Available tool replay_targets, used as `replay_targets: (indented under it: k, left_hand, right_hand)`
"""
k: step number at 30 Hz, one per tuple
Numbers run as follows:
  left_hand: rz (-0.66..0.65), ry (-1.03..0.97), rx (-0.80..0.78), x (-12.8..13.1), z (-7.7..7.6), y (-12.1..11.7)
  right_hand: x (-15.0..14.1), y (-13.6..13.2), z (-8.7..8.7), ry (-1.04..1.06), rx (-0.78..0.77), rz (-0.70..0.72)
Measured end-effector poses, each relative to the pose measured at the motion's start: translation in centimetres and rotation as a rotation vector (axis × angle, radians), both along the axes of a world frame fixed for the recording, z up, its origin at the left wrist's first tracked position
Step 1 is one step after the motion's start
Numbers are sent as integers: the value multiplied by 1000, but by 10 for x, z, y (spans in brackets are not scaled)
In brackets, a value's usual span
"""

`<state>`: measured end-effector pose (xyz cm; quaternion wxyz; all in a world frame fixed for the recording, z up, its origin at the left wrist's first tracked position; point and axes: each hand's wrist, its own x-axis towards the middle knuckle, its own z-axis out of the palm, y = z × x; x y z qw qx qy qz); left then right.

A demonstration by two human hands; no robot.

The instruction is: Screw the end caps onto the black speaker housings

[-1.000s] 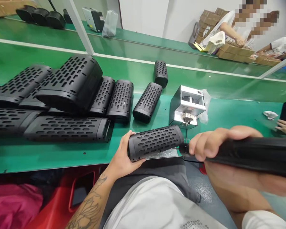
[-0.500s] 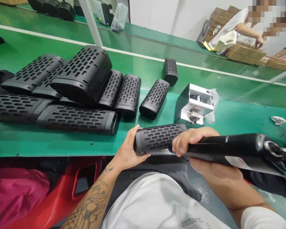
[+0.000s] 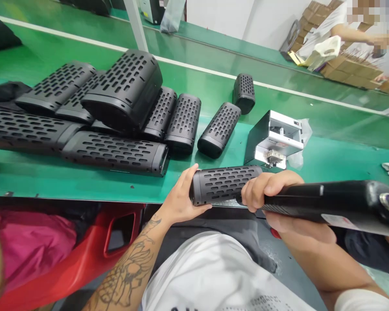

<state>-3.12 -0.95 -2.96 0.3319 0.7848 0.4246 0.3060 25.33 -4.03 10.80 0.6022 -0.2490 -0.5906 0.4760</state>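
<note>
The casing (image 3: 227, 181) lies on its side at the front edge of the green bench (image 3: 113, 185), its slotted face up and its right end pointing slightly away from the person. The left hand (image 3: 183, 198) is clamped on its left end, thumb along the near edge, fingers round the far side. The right hand (image 3: 272, 188) is closed round the slim end of a black driver (image 3: 343, 201), which runs off to the right almost level and bears a pale label (image 3: 339, 221). The driver's front end is at the casing's right part, near its lower edge — the fingers cover most of it, so whether it touches cannot be told. The two hands are apart, one near each end of the casing

Just behind the casing's right end stands a silver machine (image 3: 275, 142), a clear bag (image 3: 306, 131) beside it. Left of the machine a second casing (image 3: 218, 129) lies at a slant, with a third (image 3: 245, 93) behind it. Further left is a pile (image 3: 123, 86) of similar casings, one resting on top of others. Below the bench, at left, are a red chair (image 3: 87, 255) and pink cloth (image 3: 32, 246). Far off at upper right, a co-worker's arm (image 3: 350, 32) reaches out above cardboard boxes (image 3: 352, 71)
</note>
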Motion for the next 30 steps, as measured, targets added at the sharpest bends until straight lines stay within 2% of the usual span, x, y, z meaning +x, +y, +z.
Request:
replay_targets:
  k: [5,9,12,13,15,17,20,23,27,30]
  left_hand:
    - [12,-14,-12,1,1,0]
    - [15,-43,5,1,-2,1]
    - [15,-56,26,1,-5,0]
    - [17,-62,33,1,-7,0]
    - [28,-71,44,1,-9,0]
    - [43,-66,48,1,-11,-1]
    - [63,-45,53,1,-14,-2]
    - [76,-37,55,0,-16,-3]
    - [77,-33,58,0,-16,-3]
    - [68,-31,74,0,-16,-2]
  right_hand:
    - [-11,-2,-2,15,55,-59]
    - [2,2,12,96,63,-196]
    - [42,27,22,150,150,-396]
    - [58,40,23,146,228,-519]
    - [85,65,19,99,298,-746]
    - [103,86,8,40,308,-880]
    - [110,100,-11,-15,311,-928]
    - [107,98,-22,-35,307,-941]
    - [102,88,-20,-51,278,-953]
    - [96,78,-8,-16,260,-965]
